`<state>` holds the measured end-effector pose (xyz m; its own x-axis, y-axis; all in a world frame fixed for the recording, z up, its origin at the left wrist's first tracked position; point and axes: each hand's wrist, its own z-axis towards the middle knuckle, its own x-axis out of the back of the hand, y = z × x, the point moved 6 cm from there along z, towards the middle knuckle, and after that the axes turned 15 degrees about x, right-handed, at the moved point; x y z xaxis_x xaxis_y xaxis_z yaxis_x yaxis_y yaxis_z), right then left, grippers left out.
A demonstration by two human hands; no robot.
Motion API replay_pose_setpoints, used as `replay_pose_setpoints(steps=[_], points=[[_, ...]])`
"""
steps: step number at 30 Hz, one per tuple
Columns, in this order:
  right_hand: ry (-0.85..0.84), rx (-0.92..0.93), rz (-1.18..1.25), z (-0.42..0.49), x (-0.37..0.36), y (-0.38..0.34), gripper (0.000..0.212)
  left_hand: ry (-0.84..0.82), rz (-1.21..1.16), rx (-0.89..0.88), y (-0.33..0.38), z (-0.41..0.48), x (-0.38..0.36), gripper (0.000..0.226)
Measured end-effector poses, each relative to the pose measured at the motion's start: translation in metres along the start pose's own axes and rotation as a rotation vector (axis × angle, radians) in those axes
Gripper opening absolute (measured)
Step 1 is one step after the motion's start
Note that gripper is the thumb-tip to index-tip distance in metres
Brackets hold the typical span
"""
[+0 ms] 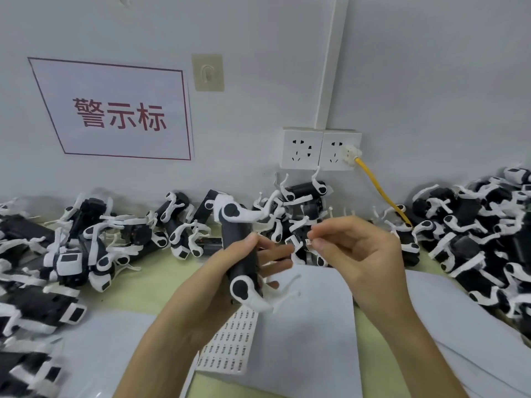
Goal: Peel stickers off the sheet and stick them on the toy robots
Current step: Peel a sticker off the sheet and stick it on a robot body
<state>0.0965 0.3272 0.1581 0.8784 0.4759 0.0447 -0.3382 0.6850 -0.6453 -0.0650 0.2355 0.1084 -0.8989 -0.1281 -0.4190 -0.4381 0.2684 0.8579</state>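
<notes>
Barely visible, a tiny sticker [309, 241] sits pinched in the fingers [326, 243] of the right hand [359, 255], just beside the toy robot [238, 235] that the left hand [215, 280] grips upright. Below, the sticker sheet [232, 340] lies on the desk [155, 278], partly hidden behind the left wrist.

Left grip [227, 271]: raised, thumb and fingers curled round toy robot [236, 231].
Right grip [356, 254]: raised, thumb and forefinger pinching small sticker [309, 241].
Forearms: bare, angled inward.
</notes>
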Motion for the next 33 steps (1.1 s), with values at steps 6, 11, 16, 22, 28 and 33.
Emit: replay_pose_setpoints(steps=[6, 11, 16, 22, 28, 33], points=[[0.037, -0.026, -0.027, -0.001, 0.000, 0.002, 0.027, -0.118, -0.002, 0.005, 0.001, 0.000, -0.018, 0.041], [0.075, -0.001, -0.081, -0.003, 0.005, 0.000, 0.029, -0.109, -0.047, -0.010, -0.002, 0.007, -0.027, 0.048], [0.143, 0.002, -0.101, -0.003, 0.010, 0.001, 0.033, -0.142, -0.050, -0.027, 0.002, 0.003, -0.038, 0.049], [0.173, -0.012, -0.070, -0.003, 0.008, -0.001, 0.029, -0.145, -0.038, -0.044, 0.012, -0.008, -0.044, 0.053], [0.145, -0.029, 0.058, -0.003, 0.001, -0.005, 0.023, -0.132, -0.109, -0.084, 0.015, -0.019, -0.044, 0.061], [0.041, -0.019, -0.081, -0.002, 0.001, -0.007, 0.028, -0.089, -0.144, -0.121, 0.020, -0.024, -0.044, 0.085]])
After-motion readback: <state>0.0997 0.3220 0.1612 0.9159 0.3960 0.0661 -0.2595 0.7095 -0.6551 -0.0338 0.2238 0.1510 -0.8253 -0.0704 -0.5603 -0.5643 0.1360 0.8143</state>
